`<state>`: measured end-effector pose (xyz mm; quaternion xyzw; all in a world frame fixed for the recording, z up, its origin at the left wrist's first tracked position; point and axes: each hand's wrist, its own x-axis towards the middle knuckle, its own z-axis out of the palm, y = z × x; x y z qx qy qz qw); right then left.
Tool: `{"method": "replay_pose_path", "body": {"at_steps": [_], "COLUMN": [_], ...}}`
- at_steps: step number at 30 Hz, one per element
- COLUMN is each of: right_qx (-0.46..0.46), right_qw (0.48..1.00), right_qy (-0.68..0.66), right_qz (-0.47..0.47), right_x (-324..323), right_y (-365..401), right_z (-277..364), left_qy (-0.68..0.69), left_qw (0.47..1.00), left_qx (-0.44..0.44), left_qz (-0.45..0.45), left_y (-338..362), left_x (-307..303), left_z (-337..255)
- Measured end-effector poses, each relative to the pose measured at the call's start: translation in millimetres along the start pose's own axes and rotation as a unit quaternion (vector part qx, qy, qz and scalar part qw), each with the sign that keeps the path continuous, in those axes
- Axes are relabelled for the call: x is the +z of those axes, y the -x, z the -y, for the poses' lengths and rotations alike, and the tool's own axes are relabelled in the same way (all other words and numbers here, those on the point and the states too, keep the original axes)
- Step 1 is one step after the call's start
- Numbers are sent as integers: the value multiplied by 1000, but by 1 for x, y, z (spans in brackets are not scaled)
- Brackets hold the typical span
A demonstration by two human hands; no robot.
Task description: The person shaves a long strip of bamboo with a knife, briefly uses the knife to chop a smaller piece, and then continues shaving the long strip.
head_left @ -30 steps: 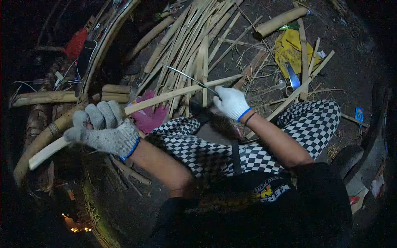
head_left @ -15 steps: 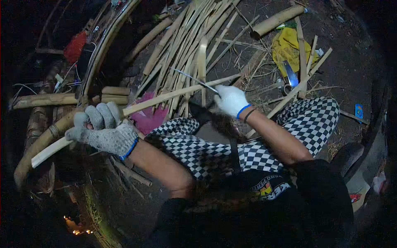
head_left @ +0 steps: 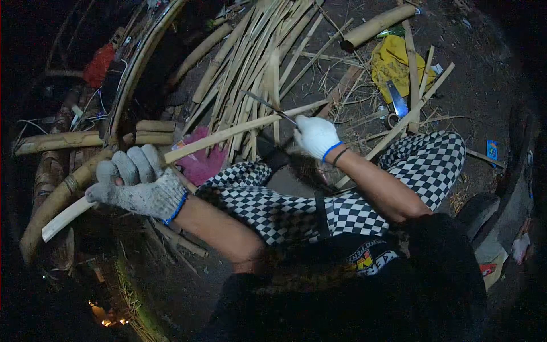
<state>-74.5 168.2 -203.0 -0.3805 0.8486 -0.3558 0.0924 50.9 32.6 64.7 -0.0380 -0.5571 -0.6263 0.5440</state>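
My left hand point(head_left: 134, 185), in a dirty grey-white knit glove, is wrapped round a long split bamboo strip point(head_left: 228, 134). The strip slants up to the right across my lap, and its pale end sticks out past my thumb at the left. In a white glove with a blue cuff, my right hand point(head_left: 317, 137) is closed on the handle of a knife point(head_left: 264, 104). The thin blade points up and left and crosses the strip near its far end. The handle is hidden inside my fist.
Beyond my checkered legs lies a heap of split bamboo strips point(head_left: 250, 62). To the right are a yellow cloth point(head_left: 394, 65), a handsaw point(head_left: 397, 98) and a thick bamboo pole point(head_left: 380, 27). A purple-pink mesh cloth point(head_left: 202, 159) sits left. Small flames point(head_left: 105, 313) glow at lower left.
The knife blade has turned slightly and looks darker, still across the strip near its far end. Both hands keep their hold. The whole view has shifted a little.
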Motion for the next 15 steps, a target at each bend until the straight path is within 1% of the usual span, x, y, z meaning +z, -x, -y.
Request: {"method": "replay_pose_path", "body": {"at_steps": [1, 2, 5, 6, 7, 8, 10, 11, 12, 13, 14, 15], "right_qx": [14, 16, -112, -147, -182, -182, -74, -22, 31, 28, 27, 30], "right_qw": [1000, 1000, 991, 985, 978, 979, 996, 1000, 999, 999, 998, 998], "right_qy": [2, 1, -71, -85, -100, -93, -42, -11, 19, 23, 27, 26], "right_qz": [23, 20, -5, -9, -16, 18, -3, 14, 29, 32, 41, 45], "right_x": [-6, -19, -45, -48, -51, -37, 12, 21, 22, 26, 30, 31], "right_y": [-1, 0, 17, 18, 17, 10, -2, -9, -15, -20, -18, -14], "right_z": [11, 28, 67, 72, 69, 49, -17, -38, -44, -47, -42, -42], "left_qy": [12, 13, 12, -4, -16, -17, 20, 20, 30, 42, 90, 88], "left_qw": [1000, 1000, 1000, 1000, 999, 999, 999, 1000, 999, 997, 990, 990], "left_qx": [-11, -12, -19, -12, -2, -1, -21, -16, -28, -40, -68, -73], "left_qz": [-12, -9, -2, -26, -48, -48, 16, 16, 34, 55, 83, 81], "left_y": [0, -1, 2, 2, 0, -2, -4, -4, -6, -8, -11, -9], "left_x": [-7, -6, -2, 2, 4, 2, -8, -10, -12, -15, -23, -33], "left_z": [-1, 0, 0, 1, 2, 3, 1, -2, -4, -3, -2, -1]}}
